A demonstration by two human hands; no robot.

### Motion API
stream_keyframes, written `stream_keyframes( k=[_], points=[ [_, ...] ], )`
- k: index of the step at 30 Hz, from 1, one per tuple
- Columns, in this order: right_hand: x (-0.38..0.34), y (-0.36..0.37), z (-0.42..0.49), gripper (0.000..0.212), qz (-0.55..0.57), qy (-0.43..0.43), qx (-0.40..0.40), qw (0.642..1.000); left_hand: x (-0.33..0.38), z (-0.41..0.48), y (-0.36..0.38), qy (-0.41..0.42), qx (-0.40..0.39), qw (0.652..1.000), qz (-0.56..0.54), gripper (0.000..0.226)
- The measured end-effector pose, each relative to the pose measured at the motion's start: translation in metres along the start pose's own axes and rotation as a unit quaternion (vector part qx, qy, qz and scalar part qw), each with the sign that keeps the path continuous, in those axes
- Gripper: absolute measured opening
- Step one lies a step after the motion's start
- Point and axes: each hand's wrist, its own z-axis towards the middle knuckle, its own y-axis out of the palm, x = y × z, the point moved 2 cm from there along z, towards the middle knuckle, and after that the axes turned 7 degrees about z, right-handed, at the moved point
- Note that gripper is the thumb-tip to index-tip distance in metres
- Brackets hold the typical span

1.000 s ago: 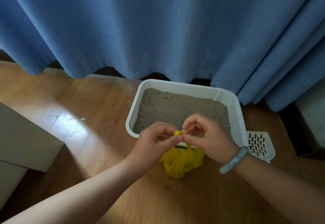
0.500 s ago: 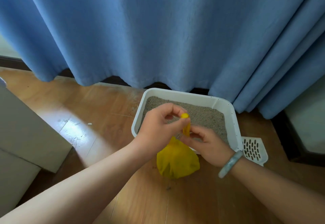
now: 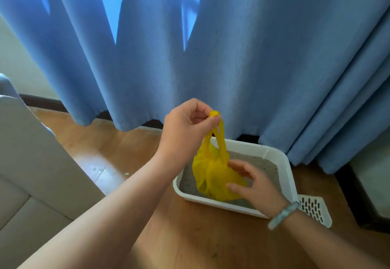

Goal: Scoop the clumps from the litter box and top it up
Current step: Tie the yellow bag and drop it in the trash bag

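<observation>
Curtain-side: left hand (image 3: 185, 129) pinching bag (image 3: 213, 175)

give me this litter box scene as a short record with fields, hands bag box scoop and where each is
left hand: pinches the tied handles of the yellow plastic bag, holding it up
right hand: open, fingers against the bag's side
yellow plastic bag: hangs in front of the white rectangular litter box
litter box: on the wooden floor, filled with grey litter
white slotted scoop: on the floor right of the box
backdrop: blue curtain
</observation>
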Motion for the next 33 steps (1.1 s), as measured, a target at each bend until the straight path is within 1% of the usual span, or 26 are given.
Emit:
stream_keyframes(
  k=[3,8,11,14,16,18,20,22,25,29,33],
  points=[
    [-0.008,0.000,0.014,0.042,0.017,-0.015,0.023,0.999,0.014,0.014,-0.012,-0.001,0.015,1.000,0.008,0.018],
    [-0.024,0.004,0.044,0.036,0.020,0.001,0.009,1.000,0.041,0.041,-0.033,-0.010,0.055,0.998,0.022,0.018],
    [-0.053,0.002,0.054,0.036,0.025,0.003,0.010,1.000,0.070,0.055,-0.050,-0.041,0.076,0.996,0.032,0.020],
    [-0.098,-0.009,0.055,0.038,0.030,0.023,0.001,0.999,0.115,0.068,-0.069,-0.069,0.089,0.993,0.040,0.021],
    [-0.128,-0.013,0.046,0.038,0.027,0.031,-0.009,0.999,0.148,0.073,-0.079,-0.077,0.097,0.991,0.048,0.021],
    [-0.179,-0.033,0.043,0.040,0.036,0.055,-0.006,0.998,0.197,0.090,-0.095,-0.103,0.098,0.988,0.052,0.023],
    [-0.209,-0.038,0.032,0.040,0.045,0.050,-0.012,0.998,0.228,0.094,-0.100,-0.104,0.101,0.989,0.042,0.023],
    [-0.261,-0.060,0.028,0.040,0.060,0.077,-0.007,0.995,0.281,0.109,-0.111,-0.116,0.098,0.987,0.044,0.023],
    [-0.342,-0.091,0.013,0.042,0.084,0.087,-0.008,0.993,0.366,0.124,-0.122,-0.114,0.090,0.989,0.031,0.024],
    [-0.436,-0.130,0.001,0.039,0.075,0.089,0.013,0.993,0.466,0.142,-0.132,-0.112,0.083,0.990,0.014,0.027],
    [-0.501,-0.166,-0.013,0.038,0.079,0.104,0.057,0.990,0.546,0.153,-0.134,-0.097,0.069,0.993,-0.002,0.025]
  ],
)
